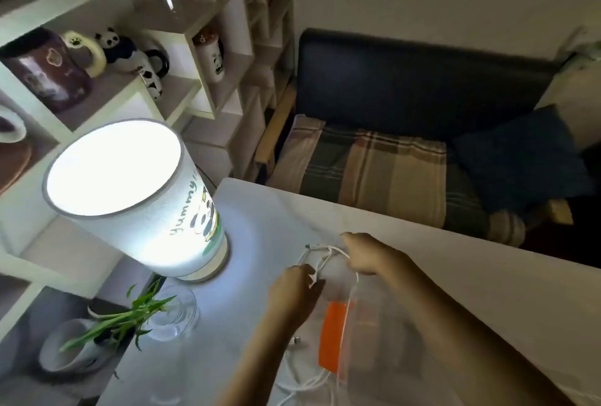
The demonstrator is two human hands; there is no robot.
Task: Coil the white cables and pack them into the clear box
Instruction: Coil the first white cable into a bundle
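Note:
A white cable (320, 254) is looped between my two hands above the white table (455, 278). My left hand (292, 295) pinches its near side and my right hand (364, 254) grips its far side. Below them stands the clear box (374, 340) with an orange latch (333, 337) on its side; my right forearm crosses over it. Another white cable (304, 379) lies loose on the table by the box's left side, with a plug end (296, 339) showing.
A lit cylindrical lamp (130, 197) stands at the table's left. A clear glass (174, 316) and a green plant (130, 317) sit near the left edge. Shelves with mugs rise at the left, and a dark sofa (406, 145) lies beyond the table.

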